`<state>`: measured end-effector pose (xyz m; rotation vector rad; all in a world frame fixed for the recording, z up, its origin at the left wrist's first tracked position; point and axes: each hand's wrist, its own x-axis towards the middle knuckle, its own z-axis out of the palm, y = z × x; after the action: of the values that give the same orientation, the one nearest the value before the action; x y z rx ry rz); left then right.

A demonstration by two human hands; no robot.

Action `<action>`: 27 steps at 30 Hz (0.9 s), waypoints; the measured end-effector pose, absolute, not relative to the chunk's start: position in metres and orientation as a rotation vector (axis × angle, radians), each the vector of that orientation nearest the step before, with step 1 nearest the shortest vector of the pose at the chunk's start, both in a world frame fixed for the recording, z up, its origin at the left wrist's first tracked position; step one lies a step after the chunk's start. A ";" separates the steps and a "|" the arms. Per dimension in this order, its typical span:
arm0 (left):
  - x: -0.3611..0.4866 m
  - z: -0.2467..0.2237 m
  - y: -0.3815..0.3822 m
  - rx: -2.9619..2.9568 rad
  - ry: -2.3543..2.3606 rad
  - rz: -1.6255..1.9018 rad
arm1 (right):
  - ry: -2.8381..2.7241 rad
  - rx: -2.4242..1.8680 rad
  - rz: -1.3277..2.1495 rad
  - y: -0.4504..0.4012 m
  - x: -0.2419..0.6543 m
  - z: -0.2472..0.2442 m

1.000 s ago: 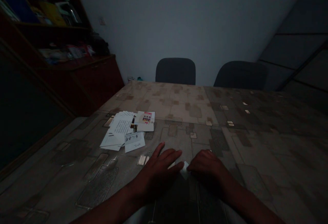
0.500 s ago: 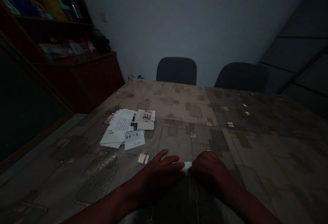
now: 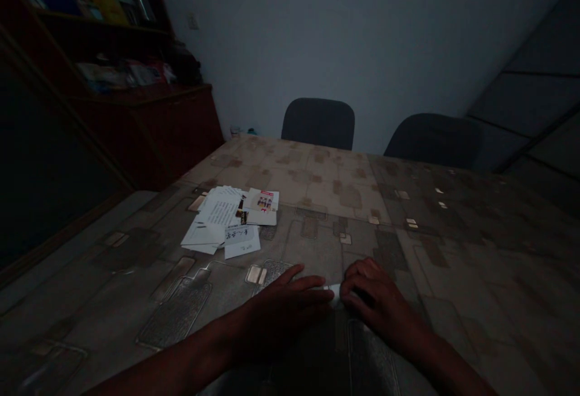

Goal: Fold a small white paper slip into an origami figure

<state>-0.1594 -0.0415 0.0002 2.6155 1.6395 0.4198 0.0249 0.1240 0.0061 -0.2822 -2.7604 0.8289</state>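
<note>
A small piece of white paper shows between my two hands, low on the patterned tablecloth. My left hand lies over its left part with the fingers spread, palm down. Pinched at the paper's right end are the curled fingers of my right hand. Most of the paper is hidden under the hands, and the picture is dark. Left of the middle of the table lies a loose pile of white cards and papers, some printed, and one on top with a small colored picture.
Two dark chairs stand behind the far edge of the table. A glass is at the far left corner. A red-brown cabinet with filled shelves stands at the left.
The view has shifted slightly. My right hand has changed its pose a little, with a gap now showing between thumb and fingers. The white paper between the hands looks slightly tilted.
</note>
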 end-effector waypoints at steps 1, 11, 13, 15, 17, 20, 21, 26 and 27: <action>-0.159 -0.001 -0.041 2.614 1.636 0.424 | -2.767 -0.294 0.822 0.123 0.024 0.006; -0.160 -0.002 -0.040 2.550 1.618 0.457 | -2.782 -0.415 0.771 0.119 0.020 0.006; -0.160 -0.002 -0.040 2.544 1.621 0.470 | -2.777 -0.421 0.776 0.119 0.020 0.003; -0.160 -0.002 -0.040 2.533 1.624 0.495 | -2.769 -0.422 0.780 0.120 0.020 0.001; -0.160 -0.003 -0.040 2.539 1.627 0.517 | -2.760 -0.427 0.776 0.119 0.020 0.001; -0.158 -0.004 -0.042 2.581 1.635 0.545 | -2.747 -0.442 0.754 0.117 0.019 0.002; -0.158 -0.004 -0.043 2.583 1.643 0.559 | -2.745 -0.446 0.748 0.117 0.019 0.003; -0.155 -0.005 -0.041 2.482 1.743 0.627 | -2.733 -0.425 0.749 0.115 0.020 0.004; -0.155 -0.005 -0.040 2.422 1.815 0.625 | -2.727 -0.411 0.758 0.115 0.021 0.003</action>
<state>-0.1546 -0.0405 -0.0054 2.4217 1.8153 0.6250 0.0211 0.1151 0.0033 -0.4113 -2.7266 0.7575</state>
